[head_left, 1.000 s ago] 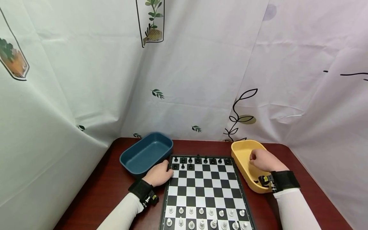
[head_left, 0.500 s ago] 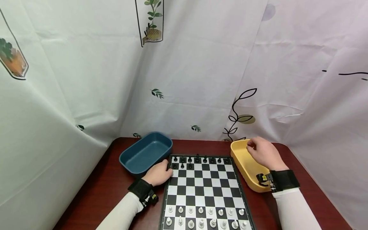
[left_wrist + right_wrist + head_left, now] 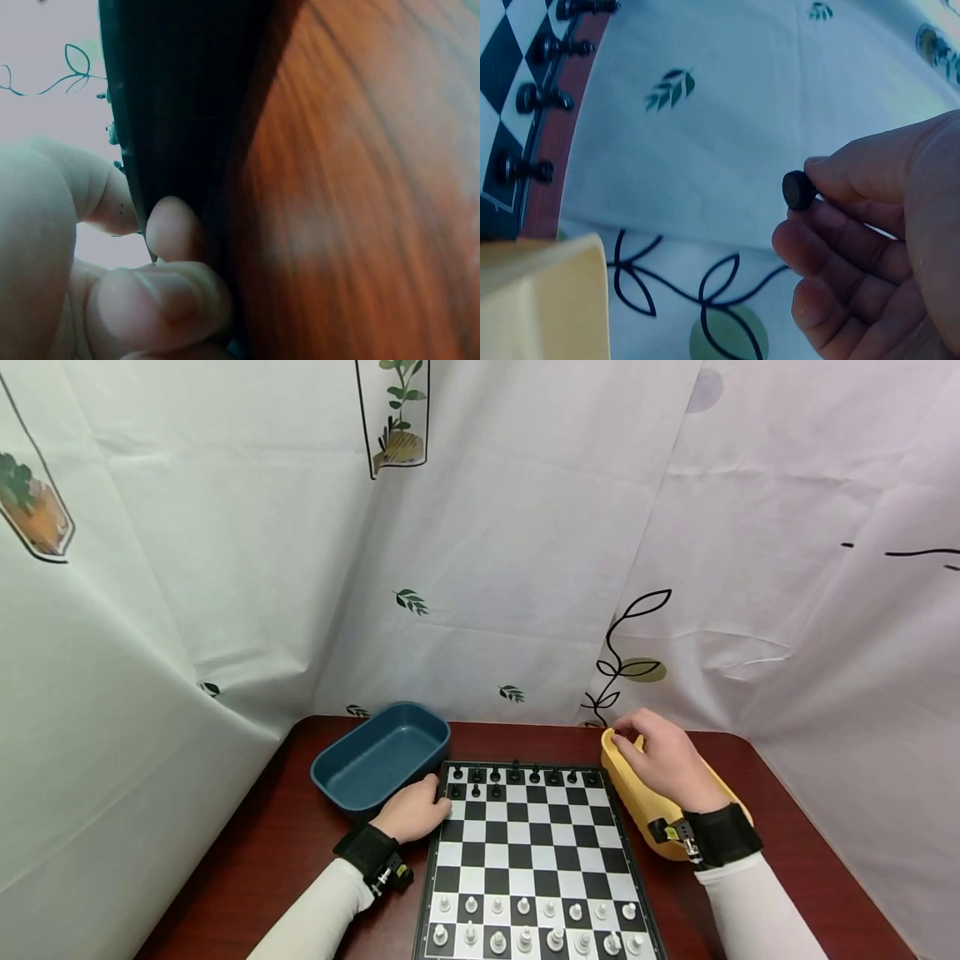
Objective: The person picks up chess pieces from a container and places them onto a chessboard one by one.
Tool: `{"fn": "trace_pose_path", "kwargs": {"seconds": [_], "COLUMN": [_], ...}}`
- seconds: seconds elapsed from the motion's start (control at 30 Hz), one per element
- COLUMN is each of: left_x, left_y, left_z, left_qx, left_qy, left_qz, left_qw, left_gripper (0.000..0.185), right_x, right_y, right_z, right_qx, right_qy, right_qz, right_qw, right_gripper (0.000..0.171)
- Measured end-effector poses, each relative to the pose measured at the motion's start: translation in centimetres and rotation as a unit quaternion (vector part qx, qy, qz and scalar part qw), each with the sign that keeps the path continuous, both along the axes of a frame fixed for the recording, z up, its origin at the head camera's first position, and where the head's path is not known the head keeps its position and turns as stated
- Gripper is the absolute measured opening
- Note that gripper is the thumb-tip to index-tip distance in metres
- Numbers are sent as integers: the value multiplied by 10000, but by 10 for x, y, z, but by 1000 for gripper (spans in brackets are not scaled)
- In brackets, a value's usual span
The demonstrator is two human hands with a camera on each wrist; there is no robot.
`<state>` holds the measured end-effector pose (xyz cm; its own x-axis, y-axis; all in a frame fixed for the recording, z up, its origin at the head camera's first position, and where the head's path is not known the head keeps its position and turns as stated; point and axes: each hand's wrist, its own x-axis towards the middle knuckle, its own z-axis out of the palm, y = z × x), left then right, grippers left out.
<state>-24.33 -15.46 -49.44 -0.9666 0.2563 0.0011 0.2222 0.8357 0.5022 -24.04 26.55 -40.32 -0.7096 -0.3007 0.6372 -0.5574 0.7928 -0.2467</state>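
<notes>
Nearest in the head view, two rows of white pieces (image 3: 525, 922) are seen standing at the near edge of the chessboard (image 3: 534, 852), which lies on the dark red bench (image 3: 247, 860). The left hand (image 3: 415, 810) is placed at the board's far left corner, its fingers curled. The left wrist view shows what the head view does not: thumb and fingertips (image 3: 174, 229) pinch the board's dark edge (image 3: 172, 112) (the picture is blurred).

Farther off, black pieces (image 3: 513, 772) fill the far row, with three black pawns (image 3: 476, 792) in the second row at the left. Beyond the left hand a blue tub (image 3: 381, 757) stands on the bench, just beside the board's corner.

To the right, a yellow tub (image 3: 637, 793) lies alongside the board. The right hand (image 3: 660, 756) is held over its far end, near the board's far right corner, fingers gathered. What is gripped cannot be made out from the head view; the right wrist view shows a small black piece (image 3: 799, 190) pinched between thumb and forefinger, its round end facing the camera, so that its long axis runs back into the fingers. Its kind cannot be told. In that same view the yellow rim (image 3: 544, 289) is seen below left, apart from the piece.

Behind everything a white curtain (image 3: 525, 527) printed with leaves is hung.
</notes>
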Motion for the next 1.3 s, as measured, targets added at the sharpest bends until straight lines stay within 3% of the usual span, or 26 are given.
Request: {"fn": "trace_pose_path", "kwargs": {"seconds": [0.47,0.8,1.3], "left_x": [-1,-2,-1], "left_y": [-1,-1,-1], "left_z": [-1,-3,-4], "left_qx": [14,-30,3], "left_qy": [-45,15,42], "left_qz": [20,36,33], "left_qw": [10000,10000,10000], "left_gripper": [40,42,43], "right_x": [2,-1,-7], "right_y": [-45,-67,-95], "right_z": [-7,-14,-21], "right_qx": [64,173,722], "right_qy": [-517,-1331,-1613], "right_qz": [1071,1230,1486], "right_qw": [9929,9833,9730], "right_gripper": [20,16,13]}}
